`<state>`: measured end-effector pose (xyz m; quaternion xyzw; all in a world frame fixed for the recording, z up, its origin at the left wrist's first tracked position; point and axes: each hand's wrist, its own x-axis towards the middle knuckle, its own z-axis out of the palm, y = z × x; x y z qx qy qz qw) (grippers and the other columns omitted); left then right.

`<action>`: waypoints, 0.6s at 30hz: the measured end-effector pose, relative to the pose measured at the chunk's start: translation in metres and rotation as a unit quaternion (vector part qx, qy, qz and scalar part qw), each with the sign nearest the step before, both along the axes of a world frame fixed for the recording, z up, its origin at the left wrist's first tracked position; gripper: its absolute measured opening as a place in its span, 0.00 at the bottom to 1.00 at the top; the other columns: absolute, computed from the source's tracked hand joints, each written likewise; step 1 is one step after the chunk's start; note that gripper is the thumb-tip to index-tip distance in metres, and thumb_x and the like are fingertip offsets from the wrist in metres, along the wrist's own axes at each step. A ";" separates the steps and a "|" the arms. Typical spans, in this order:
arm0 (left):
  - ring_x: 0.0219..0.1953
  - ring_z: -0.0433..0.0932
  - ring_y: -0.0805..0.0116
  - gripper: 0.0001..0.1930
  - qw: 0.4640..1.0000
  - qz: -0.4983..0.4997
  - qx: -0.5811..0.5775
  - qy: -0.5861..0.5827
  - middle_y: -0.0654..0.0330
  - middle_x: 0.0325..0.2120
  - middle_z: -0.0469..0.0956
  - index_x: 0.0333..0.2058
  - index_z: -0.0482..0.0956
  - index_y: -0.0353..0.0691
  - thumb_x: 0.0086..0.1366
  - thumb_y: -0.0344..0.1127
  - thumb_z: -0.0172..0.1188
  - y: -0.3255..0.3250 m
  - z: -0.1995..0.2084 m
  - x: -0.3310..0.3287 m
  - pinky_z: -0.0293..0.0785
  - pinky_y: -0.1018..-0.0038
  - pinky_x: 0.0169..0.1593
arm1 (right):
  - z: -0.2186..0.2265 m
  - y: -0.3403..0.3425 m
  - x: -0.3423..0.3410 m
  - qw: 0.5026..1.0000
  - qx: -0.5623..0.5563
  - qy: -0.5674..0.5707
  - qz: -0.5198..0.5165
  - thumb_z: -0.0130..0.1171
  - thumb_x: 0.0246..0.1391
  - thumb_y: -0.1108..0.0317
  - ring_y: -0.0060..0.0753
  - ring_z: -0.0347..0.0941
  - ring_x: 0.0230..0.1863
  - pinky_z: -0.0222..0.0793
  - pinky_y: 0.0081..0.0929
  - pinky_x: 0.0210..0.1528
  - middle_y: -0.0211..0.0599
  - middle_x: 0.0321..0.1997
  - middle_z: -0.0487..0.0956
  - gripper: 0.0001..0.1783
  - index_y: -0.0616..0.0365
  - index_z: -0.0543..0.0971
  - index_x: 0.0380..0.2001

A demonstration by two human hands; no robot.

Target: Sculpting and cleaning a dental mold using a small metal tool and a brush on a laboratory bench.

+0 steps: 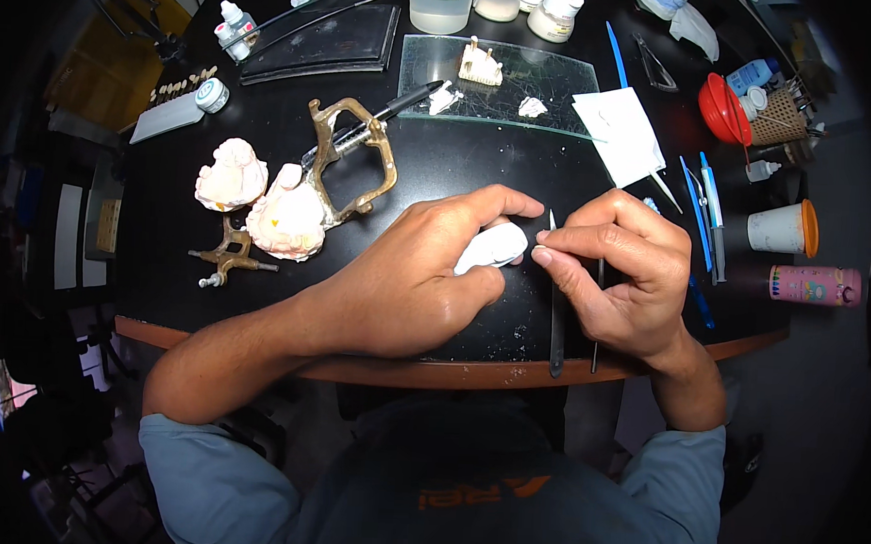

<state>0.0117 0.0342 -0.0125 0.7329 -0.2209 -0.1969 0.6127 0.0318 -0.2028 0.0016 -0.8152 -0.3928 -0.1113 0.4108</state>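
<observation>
My left hand (411,271) is closed round a smooth white lump, perhaps folded tissue (495,247), above the near part of the table. Just right of it, my right hand (640,266) pinches thumb and forefinger together. Whatever sits between those fingertips is too small to make out. Below the hands, a dark slim knife-like tool (556,340) lies pointing away from me, its tip showing between my hands. A thin metal rod (597,328) lies partly under my right hand. White crumbs (518,344) are scattered near the table edge.
Pinkish dental casts (287,219) and a brass articulator frame (394,163) stand at left. Behind lies a glass plate (551,78) bearing a pinned plaster piece (480,68). White paper (624,144), blue-handled tools (693,210), a cup (777,231) and a pink bottle (814,286) occupy the right.
</observation>
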 end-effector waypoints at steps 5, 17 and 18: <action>0.54 0.79 0.63 0.35 0.999 -0.008 0.023 -0.022 0.48 0.52 0.78 0.67 0.69 0.28 0.57 0.23 0.53 -0.002 0.001 -0.003 0.74 0.68 0.58 | -0.005 0.001 0.000 1.000 0.006 -0.006 -0.014 0.77 0.45 0.82 0.24 0.81 0.26 0.74 0.19 0.24 0.38 0.28 0.83 0.09 0.63 0.90 0.32; 0.55 0.77 0.60 0.37 0.999 -0.024 0.033 -0.032 0.46 0.52 0.75 0.69 0.66 0.25 0.56 0.21 0.55 -0.002 0.002 -0.005 0.74 0.69 0.57 | -0.007 0.002 0.000 0.999 0.020 0.017 0.026 0.78 0.45 0.81 0.28 0.84 0.29 0.79 0.22 0.28 0.39 0.30 0.85 0.09 0.63 0.89 0.31; 0.54 0.77 0.61 0.37 0.997 -0.022 0.037 -0.063 0.47 0.51 0.75 0.68 0.66 0.25 0.56 0.21 0.55 -0.001 0.001 -0.005 0.74 0.70 0.56 | -0.008 0.002 0.000 0.999 0.023 0.027 0.030 0.78 0.45 0.81 0.28 0.84 0.29 0.79 0.23 0.29 0.39 0.30 0.85 0.09 0.63 0.89 0.31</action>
